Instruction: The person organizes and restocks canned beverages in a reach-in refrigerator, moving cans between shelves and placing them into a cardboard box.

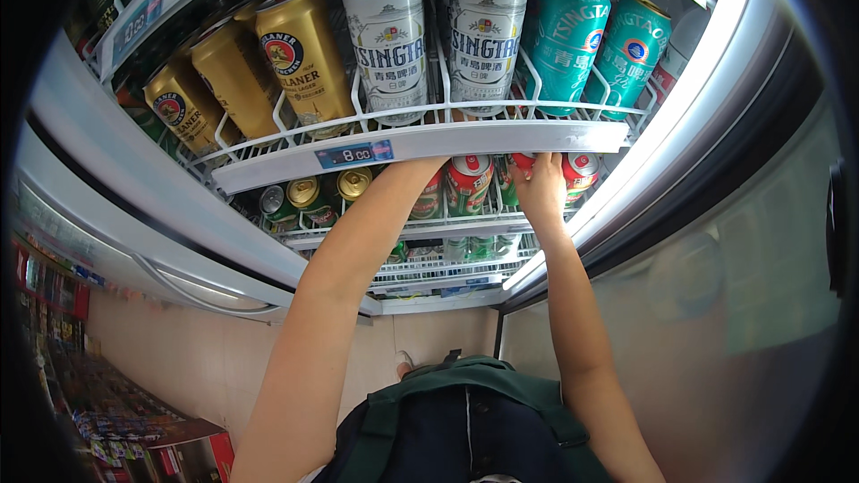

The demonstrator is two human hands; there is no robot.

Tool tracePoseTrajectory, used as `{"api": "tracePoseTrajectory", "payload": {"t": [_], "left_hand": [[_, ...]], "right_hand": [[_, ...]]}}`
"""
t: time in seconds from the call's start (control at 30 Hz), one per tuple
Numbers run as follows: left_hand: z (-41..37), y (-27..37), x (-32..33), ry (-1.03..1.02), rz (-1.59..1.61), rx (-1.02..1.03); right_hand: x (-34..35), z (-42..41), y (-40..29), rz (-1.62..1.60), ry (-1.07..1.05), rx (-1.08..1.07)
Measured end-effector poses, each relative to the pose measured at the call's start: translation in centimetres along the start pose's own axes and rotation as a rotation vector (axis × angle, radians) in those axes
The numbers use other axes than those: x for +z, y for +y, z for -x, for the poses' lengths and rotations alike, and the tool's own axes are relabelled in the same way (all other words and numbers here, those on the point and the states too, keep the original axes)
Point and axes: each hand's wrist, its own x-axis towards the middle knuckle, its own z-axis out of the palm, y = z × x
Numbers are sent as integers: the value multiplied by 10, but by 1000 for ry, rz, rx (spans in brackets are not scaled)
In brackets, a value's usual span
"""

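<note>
My right hand [542, 191] reaches into a lit refrigerated drinks cabinet, its fingers on or beside the red top of a can partly hidden behind them. Another red and green can [580, 178] stands just right of it. My left forearm passes beneath the white shelf edge [470, 137]; the left hand itself is hidden behind that edge. Near its wrist are a red and green can [470, 184] and gold-topped cans [303, 192]. On the shelf above stand gold Paulaner cans [305, 60], white Tsingtao cans [387, 47] and teal Tsingtao cans [567, 40].
Wire dividers [446, 84] separate the can rows. An open glass door [671, 335] is on the right, with the cabinet's bright frame [644, 147] beside it. Lower wire shelves [463, 272] hold more drinks. Stocked store shelves [121, 409] stand at the lower left, beyond the tiled floor [174, 342].
</note>
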Motion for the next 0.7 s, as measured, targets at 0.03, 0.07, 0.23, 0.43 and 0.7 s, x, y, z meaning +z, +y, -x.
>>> {"api": "tracePoseTrajectory", "payload": {"t": [0.03, 0.07, 0.23, 0.43, 0.7], "left_hand": [[2, 1, 0, -2, -3, 9], [4, 0, -1, -1, -13, 7], [26, 47, -31, -22, -83, -69], [22, 74, -42, -75, -119, -49], [20, 109, -23, -218, 65, 82]], "right_hand": [[2, 0, -1, -5, 7, 0], [4, 0, -3, 9, 28, -32], [-3, 3, 0, -20, -11, 15], [-25, 1, 10, -168, -18, -10], [-48, 7, 5, 38, 294, -78]]}}
